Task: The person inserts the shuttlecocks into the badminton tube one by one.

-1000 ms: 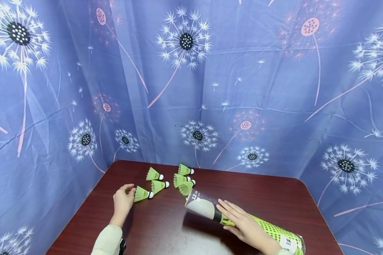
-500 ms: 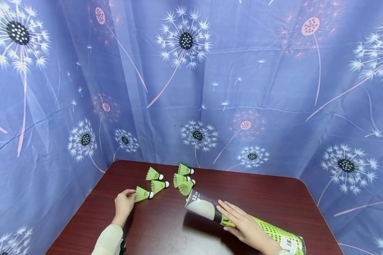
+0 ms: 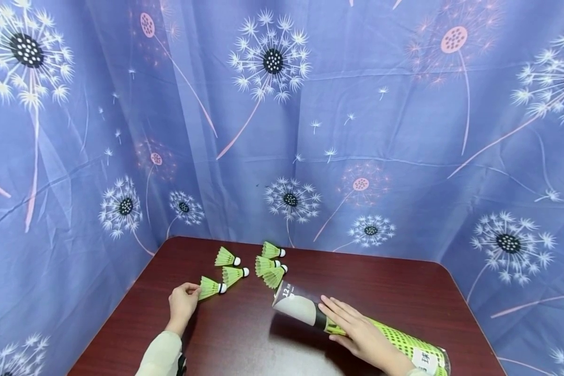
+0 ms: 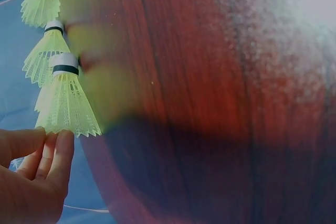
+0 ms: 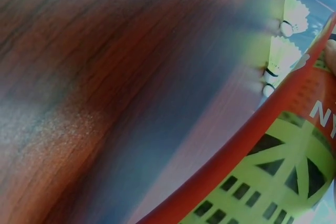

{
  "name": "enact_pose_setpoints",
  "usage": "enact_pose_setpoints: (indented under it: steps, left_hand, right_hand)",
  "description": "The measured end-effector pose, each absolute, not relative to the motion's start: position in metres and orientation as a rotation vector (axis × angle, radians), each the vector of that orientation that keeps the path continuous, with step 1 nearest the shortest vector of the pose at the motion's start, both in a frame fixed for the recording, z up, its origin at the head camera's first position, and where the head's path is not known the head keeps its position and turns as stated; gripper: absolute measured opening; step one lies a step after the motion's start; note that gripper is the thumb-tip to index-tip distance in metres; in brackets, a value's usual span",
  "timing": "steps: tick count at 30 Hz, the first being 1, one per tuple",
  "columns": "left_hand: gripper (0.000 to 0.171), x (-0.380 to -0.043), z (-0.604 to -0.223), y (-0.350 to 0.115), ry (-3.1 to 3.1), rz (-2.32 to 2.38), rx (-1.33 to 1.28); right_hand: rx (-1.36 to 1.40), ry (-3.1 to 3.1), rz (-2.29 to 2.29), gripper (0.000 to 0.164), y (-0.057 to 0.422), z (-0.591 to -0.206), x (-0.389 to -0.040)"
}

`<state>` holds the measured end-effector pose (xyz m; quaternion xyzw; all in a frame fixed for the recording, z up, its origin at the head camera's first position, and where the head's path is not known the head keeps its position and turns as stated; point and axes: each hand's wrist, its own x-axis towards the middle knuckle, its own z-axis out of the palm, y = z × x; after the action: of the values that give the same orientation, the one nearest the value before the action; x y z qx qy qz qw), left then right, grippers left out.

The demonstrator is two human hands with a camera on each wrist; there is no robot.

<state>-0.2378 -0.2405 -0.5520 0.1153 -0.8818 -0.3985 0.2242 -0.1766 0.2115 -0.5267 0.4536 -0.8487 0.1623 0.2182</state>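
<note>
My left hand (image 3: 182, 304) pinches the skirt rim of the nearest yellow-green shuttlecock (image 3: 209, 287), which lies on the table with its white cork pointing right. In the left wrist view, thumb and fingertips meet at the edge of this shuttlecock's skirt (image 4: 68, 103). On the right, my right hand (image 3: 357, 334) grips a long shuttlecock tube (image 3: 301, 307), fingers over its top and thumb on the near side. The tube slants, its end toward the middle of the table facing up and left. The right wrist view shows its printed side (image 5: 283, 166) close up; that hand is mostly out of frame.
Behind the pinched shuttlecock lie two more, a middle shuttlecock (image 3: 234, 274) and a rear shuttlecock (image 3: 226, 257). Another small cluster of shuttlecocks (image 3: 268, 265) sits just beyond the tube's end. A blue dandelion-print curtain (image 3: 338, 130) borders the dark red-brown table (image 3: 235, 334).
My left hand has shifted slightly right, and its fingertips have closed onto the shuttlecock's skirt rim. The right hand and the tube stay practically still.
</note>
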Motion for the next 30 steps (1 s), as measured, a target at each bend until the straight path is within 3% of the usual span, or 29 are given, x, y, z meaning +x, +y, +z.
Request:
enact_pose_setpoints:
  steps: [17, 30]
  left_hand:
    - [0.008, -0.232, -0.552, -0.241, -2.486, -1.120, 0.386]
    - [0.007, -0.223, -0.527, -0.216, -2.386, -1.147, 0.166]
  right_hand:
    - [1.257, -2.341, 0.442, 0.064, 0.212, -0.528, -0.177]
    - [1.262, -2.343, 0.449, 0.063, 0.211, -0.525, -0.178]
